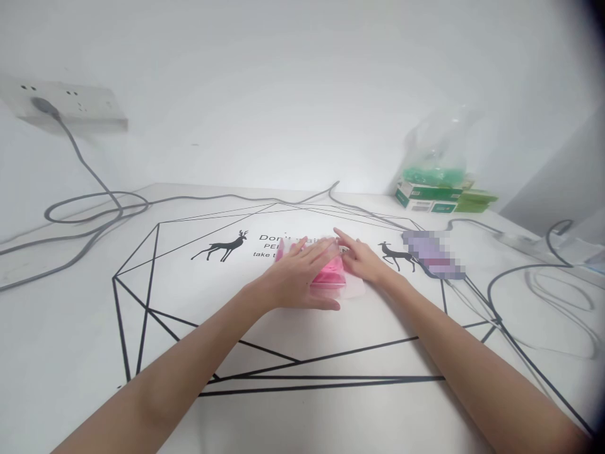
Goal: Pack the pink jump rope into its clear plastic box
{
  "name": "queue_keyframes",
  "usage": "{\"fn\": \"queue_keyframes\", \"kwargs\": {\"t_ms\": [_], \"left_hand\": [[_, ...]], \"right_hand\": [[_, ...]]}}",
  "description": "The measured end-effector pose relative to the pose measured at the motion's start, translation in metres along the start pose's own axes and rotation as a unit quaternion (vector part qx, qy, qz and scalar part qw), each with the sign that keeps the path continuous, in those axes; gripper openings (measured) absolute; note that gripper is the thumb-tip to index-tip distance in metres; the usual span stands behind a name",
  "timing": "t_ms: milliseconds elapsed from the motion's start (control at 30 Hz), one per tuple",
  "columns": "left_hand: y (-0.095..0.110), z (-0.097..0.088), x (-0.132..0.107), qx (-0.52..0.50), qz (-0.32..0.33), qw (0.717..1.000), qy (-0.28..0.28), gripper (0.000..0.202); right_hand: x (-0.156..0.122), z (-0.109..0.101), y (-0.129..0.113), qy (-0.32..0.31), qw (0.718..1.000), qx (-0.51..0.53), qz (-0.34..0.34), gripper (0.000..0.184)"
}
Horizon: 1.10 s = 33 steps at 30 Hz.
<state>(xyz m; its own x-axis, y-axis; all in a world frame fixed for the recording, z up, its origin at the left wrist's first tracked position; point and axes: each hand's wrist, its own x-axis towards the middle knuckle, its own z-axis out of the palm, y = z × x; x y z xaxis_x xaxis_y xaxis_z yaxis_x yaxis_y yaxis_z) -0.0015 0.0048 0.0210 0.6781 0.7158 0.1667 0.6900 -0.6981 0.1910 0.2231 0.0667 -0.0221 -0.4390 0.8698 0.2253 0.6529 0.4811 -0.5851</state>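
A small clear plastic box (331,280) with pink contents lies on the white table (198,328), near its middle. My left hand (295,274) rests flat on top of the box, fingers stretched out and pointing away, thumb along the near side. My right hand (362,257) lies against the box's right side, fingers extended and together, touching its far right corner. Most of the box is hidden under my hands.
Black line art, deer figures and lettering are printed on the table. Grey cables (94,208) loop at the left from a wall socket strip (70,107). Green and white boxes (439,195) under a plastic bag stand back right. More cables (534,284) lie right, beside a blurred patch (432,253).
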Motion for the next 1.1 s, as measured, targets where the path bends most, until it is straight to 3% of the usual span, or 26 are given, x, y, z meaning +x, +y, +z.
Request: {"fn": "queue_keyframes", "kwargs": {"t_ms": [233, 333, 600, 767, 967, 1100], "left_hand": [[0.001, -0.001, 0.000, -0.002, -0.024, 1.000, -0.015, 0.106], [0.002, -0.002, -0.001, 0.001, -0.024, 1.000, -0.017, 0.103], [0.003, -0.004, -0.002, 0.010, -0.025, 1.000, -0.014, 0.100], [0.006, -0.005, -0.002, 0.009, -0.021, 1.000, -0.020, 0.098], [0.005, -0.003, -0.002, 0.007, -0.023, 1.000, -0.020, 0.098], [0.003, -0.002, -0.001, 0.005, -0.022, 0.999, -0.024, 0.100]], "right_hand": [[-0.030, 0.003, -0.011, 0.079, 0.994, -0.079, -0.007, 0.049], [-0.036, 0.002, -0.012, 0.078, 0.994, -0.065, -0.039, 0.040], [-0.043, -0.004, -0.009, -0.018, 0.983, -0.069, -0.167, 0.042], [-0.043, -0.002, -0.009, -0.004, 0.962, -0.161, -0.219, 0.038], [-0.039, -0.001, -0.011, -0.012, 0.961, -0.182, -0.209, 0.043], [-0.034, 0.001, -0.011, -0.026, 0.962, -0.186, -0.199, 0.057]]}}
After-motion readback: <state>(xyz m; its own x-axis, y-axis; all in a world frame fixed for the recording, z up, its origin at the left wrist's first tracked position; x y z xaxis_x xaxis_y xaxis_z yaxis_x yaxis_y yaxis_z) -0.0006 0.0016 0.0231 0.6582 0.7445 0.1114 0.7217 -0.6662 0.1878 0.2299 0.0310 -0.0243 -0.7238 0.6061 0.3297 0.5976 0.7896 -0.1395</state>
